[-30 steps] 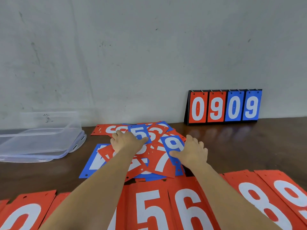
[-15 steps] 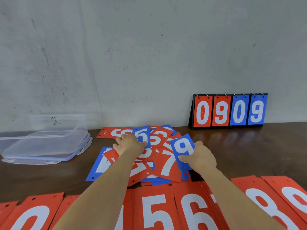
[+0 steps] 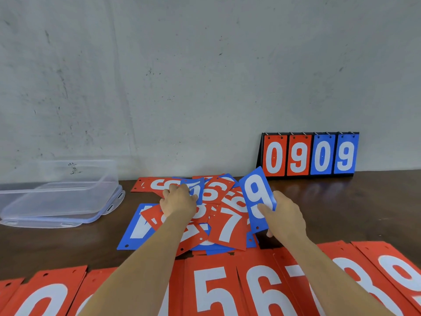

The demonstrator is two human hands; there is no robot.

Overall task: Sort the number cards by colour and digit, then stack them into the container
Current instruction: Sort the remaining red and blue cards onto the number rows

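A jumbled pile of red and blue number cards (image 3: 227,222) lies in the middle of the dark table. My right hand (image 3: 284,217) pinches a blue 9 card (image 3: 257,192) and holds it tilted up off the pile's right side. My left hand (image 3: 178,199) rests on the pile's far left part, its fingers curled on a blue 5 card (image 3: 197,190). A row of sorted red cards (image 3: 214,290) showing 0, 5, 6, 7, 8, 9 runs along the near edge. The clear plastic container (image 3: 57,190) stands at the left.
A flip scoreboard (image 3: 308,155) reading 0909 stands against the grey wall at the back right. The container sits on its clear lid (image 3: 68,218). Bare dark tabletop (image 3: 353,208) shows to the right of the pile.
My right hand has taken hold of the blue 9 card and raised it off the pile, up and to the right. My left hand has stayed on the pile.
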